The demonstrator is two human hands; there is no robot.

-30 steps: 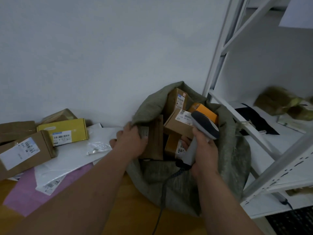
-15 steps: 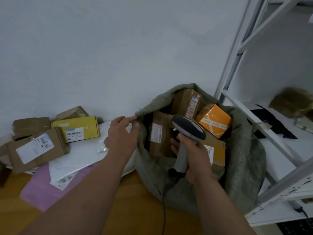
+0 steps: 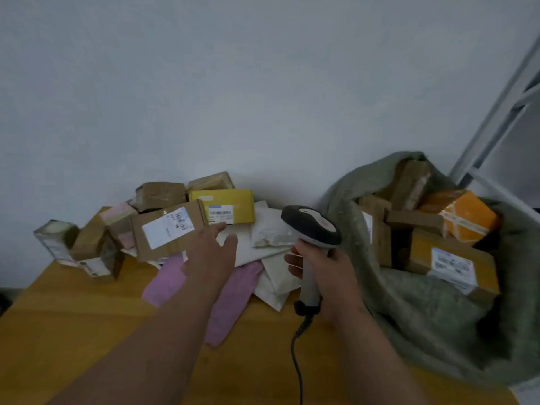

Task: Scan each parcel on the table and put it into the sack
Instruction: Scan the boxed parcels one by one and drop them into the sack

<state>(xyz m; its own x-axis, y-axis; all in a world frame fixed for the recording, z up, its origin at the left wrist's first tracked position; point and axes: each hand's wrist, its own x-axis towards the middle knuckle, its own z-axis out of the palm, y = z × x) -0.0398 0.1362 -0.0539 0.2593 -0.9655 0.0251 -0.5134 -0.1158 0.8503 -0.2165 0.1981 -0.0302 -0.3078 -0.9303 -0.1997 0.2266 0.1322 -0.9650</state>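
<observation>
Left hand: the person's left hand [image 3: 209,252] is stretched forward over the pile with fingers straight and spread, holding nothing; its fingertips are just beside the lower right corner of the brown labelled box, and contact cannot be judged.
Right hand: the right hand [image 3: 324,276] is wrapped round the handle of the scanner [image 3: 311,226], held upright with its dark head pointing toward 11 o'clock; a black cable [image 3: 296,361] hangs from the handle's base toward 6 o'clock.
Brown labelled box: the brown labelled box [image 3: 169,229] lies tilted at 10 o'clock from the left hand, white barcode label facing up.
Yellow box: the yellow box [image 3: 223,206] stands at 12 o'clock from the left hand, against the wall, touching the brown labelled box.
Other parcels: more brown parcels [image 3: 160,194] are stacked behind and to 9 o'clock of the brown labelled box; white mailers [image 3: 271,229] and a pink mailer [image 3: 233,293] lie flat beneath both hands.
Sack: the grey-green sack [image 3: 432,317] sits at 3 o'clock from the right hand, mouth open, with an orange box [image 3: 467,217] and several brown cartons [image 3: 450,258] inside.
Table: the parcels, mailers and sack all rest on the wooden table [image 3: 73,331].
Shelf frame: a white shelf frame [image 3: 496,112] rises at 1 o'clock, behind the sack.
</observation>
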